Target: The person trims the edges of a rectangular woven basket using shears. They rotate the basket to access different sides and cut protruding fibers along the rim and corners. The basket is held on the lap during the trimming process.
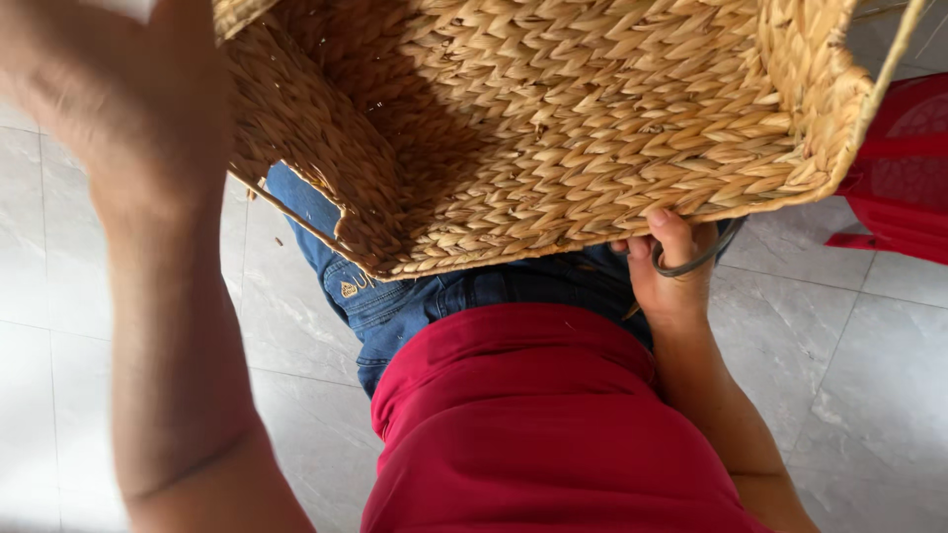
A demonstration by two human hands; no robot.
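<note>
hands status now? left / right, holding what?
Left hand: raised by the woven basket, blurred; grip cannot be told.
Right hand: closed under the basket's edge, with a thin dark loop on it.

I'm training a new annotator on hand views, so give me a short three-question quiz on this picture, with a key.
1. True or false: the woven basket rests over the person's lap.
2. What does the right hand touch?
A. a plastic bottle
B. the basket's lower edge
C. the floor
3. Fill in: the red chair stands on the grey tiled ____.

Key:
1. True. It lies above the blue jeans and red shirt.
2. B. The thumb presses the edge, and a thin dark loop hangs at the fingers. The left hand is blurred, raised beside the basket.
3. floor.
</note>
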